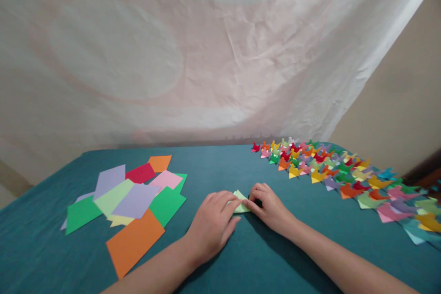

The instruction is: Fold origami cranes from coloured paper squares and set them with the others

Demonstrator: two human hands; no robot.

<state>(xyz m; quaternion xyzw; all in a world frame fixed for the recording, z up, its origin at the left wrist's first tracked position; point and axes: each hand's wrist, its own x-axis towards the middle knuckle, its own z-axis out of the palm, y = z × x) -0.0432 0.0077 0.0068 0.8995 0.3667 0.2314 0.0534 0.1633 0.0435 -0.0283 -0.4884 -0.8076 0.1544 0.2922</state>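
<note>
Folded light-green paper (241, 208) on teal table (213, 167), between hands. Left hand (216, 221): half spread, fingers over paper, thumb apart. Right hand (271, 207): fingers curled, thumb at paper's right edge; cannot tell whether pinching. Colored sheets (135, 201) at left; paper birds (317, 176) at right.

The left hand (212, 220) and right hand (268, 204) cover part of the pale green paper (242, 208) — its folds can't be read. Near the table's (213, 165) far right corner, paper birds (319, 158) overlap (too small to count); the near edge is cut off.
</note>
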